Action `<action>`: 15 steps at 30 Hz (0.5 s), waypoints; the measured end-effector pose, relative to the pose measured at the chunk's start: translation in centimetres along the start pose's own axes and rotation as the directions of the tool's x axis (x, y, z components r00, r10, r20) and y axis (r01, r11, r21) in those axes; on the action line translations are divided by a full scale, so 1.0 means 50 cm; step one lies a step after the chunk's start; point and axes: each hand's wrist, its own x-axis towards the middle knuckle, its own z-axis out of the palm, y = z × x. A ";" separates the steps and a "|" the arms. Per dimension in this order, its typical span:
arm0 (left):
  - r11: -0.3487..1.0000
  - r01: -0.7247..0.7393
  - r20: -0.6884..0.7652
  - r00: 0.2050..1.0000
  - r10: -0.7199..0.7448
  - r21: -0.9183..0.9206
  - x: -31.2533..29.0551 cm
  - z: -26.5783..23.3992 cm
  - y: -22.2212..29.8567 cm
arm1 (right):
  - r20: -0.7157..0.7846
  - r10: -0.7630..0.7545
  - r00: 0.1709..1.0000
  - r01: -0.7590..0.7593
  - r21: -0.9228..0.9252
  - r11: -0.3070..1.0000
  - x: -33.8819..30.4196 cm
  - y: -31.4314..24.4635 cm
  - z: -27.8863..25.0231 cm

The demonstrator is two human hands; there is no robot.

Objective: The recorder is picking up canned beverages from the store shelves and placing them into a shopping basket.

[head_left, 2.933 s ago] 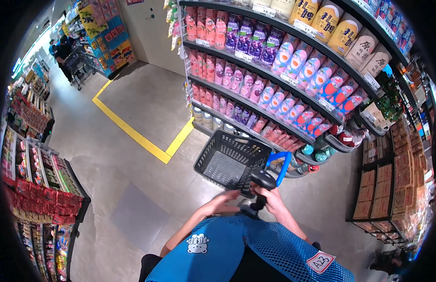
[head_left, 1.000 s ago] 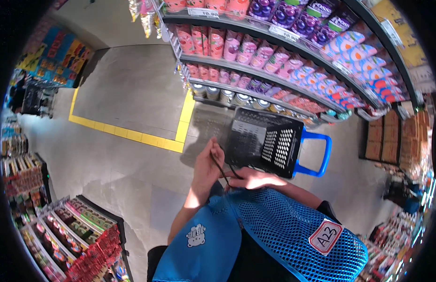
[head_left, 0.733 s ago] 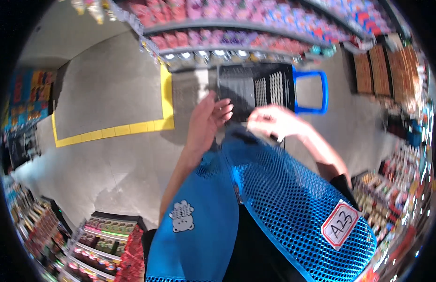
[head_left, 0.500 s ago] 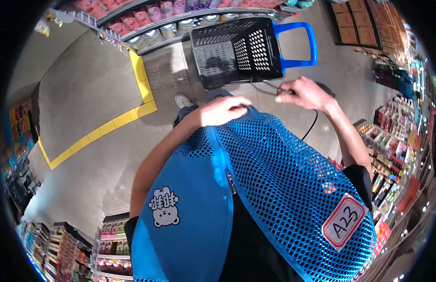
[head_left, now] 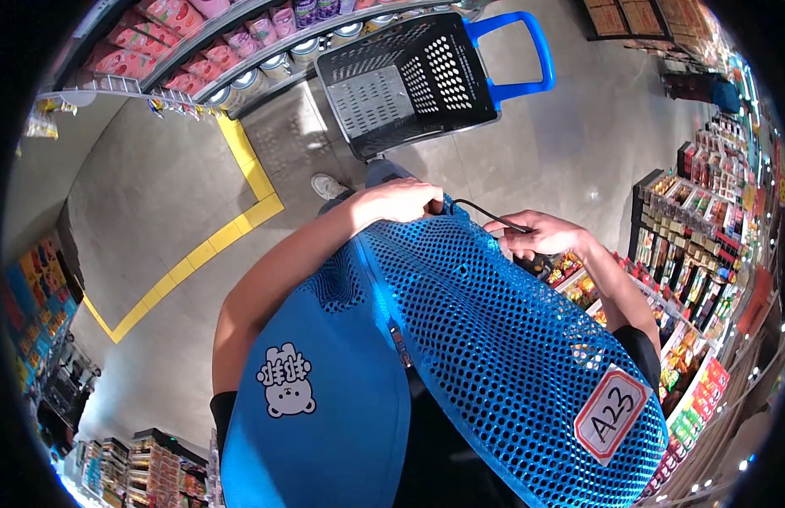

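I wear a blue vest (head_left: 325,423) with a mesh panel and a zipper down the front. At its lower hem my left hand (head_left: 401,200) is closed, fingers curled over the fabric edge. A thin black cable (head_left: 485,210) arcs from beside those fingers to my right hand (head_left: 540,234), which pinches it off to the right. Just under the right hand, a dark rounded object (head_left: 538,266) is partly hidden by the hand and vest; I cannot tell what it is. Whether the left fingers also hold the cable's end is hidden.
Ahead stands a black perforated shopping basket (head_left: 367,102) with a blue handle (head_left: 545,63). Behind it, a shelf (head_left: 265,63) carries pink and purple packages and cans. Yellow floor tape (head_left: 189,262) bends across the grey floor at left. Stocked shelves (head_left: 697,212) line the right.
My right hand has come down and nearer to the vest with the cable. The left hand stays at the hem. The view has shifted, so the basket sits higher and further left.
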 end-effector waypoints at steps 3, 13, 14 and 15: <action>0.999 -0.022 0.006 1.000 0.022 0.024 0.013 0.005 -0.007 | 0.038 0.008 0.999 -0.009 0.011 1.000 -0.013 -0.061 -0.003; 0.977 -0.072 0.040 0.997 0.065 0.203 0.028 0.000 0.011 | -0.082 0.190 0.978 -0.199 -0.123 0.972 0.036 -0.065 -0.005; 0.996 0.004 0.032 0.999 -0.007 0.094 0.027 0.001 0.002 | -0.139 -0.066 0.988 0.028 -0.260 0.965 0.051 -0.061 0.009; 0.997 0.078 0.029 0.997 -0.077 -0.016 0.025 0.001 -0.008 | -0.074 0.034 0.997 -0.055 -0.303 0.951 0.046 -0.073 0.000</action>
